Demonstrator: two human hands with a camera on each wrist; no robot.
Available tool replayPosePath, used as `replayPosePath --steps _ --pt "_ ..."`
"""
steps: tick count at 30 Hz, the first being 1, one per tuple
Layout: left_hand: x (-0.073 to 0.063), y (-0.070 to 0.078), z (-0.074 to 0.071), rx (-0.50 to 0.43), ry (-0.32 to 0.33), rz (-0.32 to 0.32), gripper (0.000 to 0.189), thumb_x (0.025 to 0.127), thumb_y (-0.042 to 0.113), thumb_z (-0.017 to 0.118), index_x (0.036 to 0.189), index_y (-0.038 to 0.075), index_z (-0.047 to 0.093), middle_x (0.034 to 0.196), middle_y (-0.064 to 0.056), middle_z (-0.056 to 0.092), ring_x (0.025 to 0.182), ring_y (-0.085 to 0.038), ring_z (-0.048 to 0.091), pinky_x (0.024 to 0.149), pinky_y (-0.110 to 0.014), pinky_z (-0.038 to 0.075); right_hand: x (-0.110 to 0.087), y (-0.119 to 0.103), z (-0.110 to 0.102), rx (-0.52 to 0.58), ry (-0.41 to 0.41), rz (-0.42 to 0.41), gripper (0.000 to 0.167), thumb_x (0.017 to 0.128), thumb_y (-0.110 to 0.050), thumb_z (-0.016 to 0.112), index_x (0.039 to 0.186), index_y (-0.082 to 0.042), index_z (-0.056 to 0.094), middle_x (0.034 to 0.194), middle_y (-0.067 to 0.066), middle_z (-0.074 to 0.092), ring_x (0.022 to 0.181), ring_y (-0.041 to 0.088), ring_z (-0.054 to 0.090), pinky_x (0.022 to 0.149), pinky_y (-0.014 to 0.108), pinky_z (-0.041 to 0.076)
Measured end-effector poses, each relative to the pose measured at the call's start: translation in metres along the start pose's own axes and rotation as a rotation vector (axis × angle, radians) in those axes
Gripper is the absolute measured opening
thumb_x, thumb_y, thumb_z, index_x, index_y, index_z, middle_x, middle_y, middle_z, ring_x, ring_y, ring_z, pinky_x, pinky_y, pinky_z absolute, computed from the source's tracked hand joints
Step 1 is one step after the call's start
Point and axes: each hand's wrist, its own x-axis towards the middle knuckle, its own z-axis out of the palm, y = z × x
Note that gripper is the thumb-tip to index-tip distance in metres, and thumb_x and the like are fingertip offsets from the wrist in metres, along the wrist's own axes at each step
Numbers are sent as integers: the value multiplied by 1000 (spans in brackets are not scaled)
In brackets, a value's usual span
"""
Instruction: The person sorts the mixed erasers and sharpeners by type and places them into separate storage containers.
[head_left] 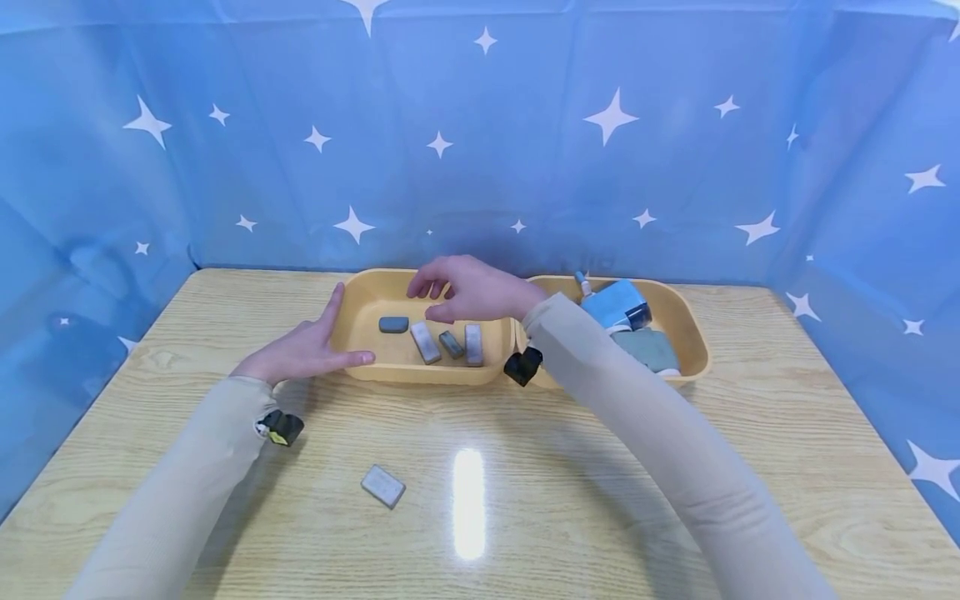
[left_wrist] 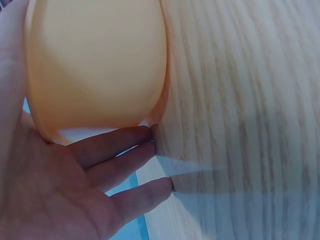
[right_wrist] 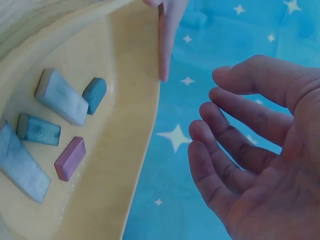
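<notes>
My left hand rests on the left end of a yellow tray, thumb over the front rim and fingers spread straight along the end. From the left wrist view, those fingers lie beside the tray's end wall. Above the tray, my right hand hangs with loosely bent fingers and an empty palm. Inside lie several small blocks: a dark blue one, two pale grey ones, a smaller grey-blue one and a pink one, which the right hand hides from the head view.
A grey block lies on the wooden table toward the front. Against the first tray's right side stands a second yellow tray, partly behind my right forearm, holding a blue box and a grey-green item. A blue starry curtain hangs behind.
</notes>
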Motion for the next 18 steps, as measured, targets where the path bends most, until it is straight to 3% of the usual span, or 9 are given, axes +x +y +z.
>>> replayPosePath --steps 11,18 --pt "-1 1 0 -15 -2 -6 121 83 63 64 150 14 -24 139 -42 33 120 -49 48 99 -58 37 -6 -9 8 -13 -37 -39 29 91 -9 63 120 -4 62 116 2 59 97 15 56 87 26 46" --pt "0 0 0 -6 -5 -1 121 83 64 62 149 13 -25 135 -43 37 116 -48 52 97 -58 39 -12 -12 15 -28 -21 -68 28 90 -9 66 117 -5 64 106 1 61 96 18 57 85 29 48"
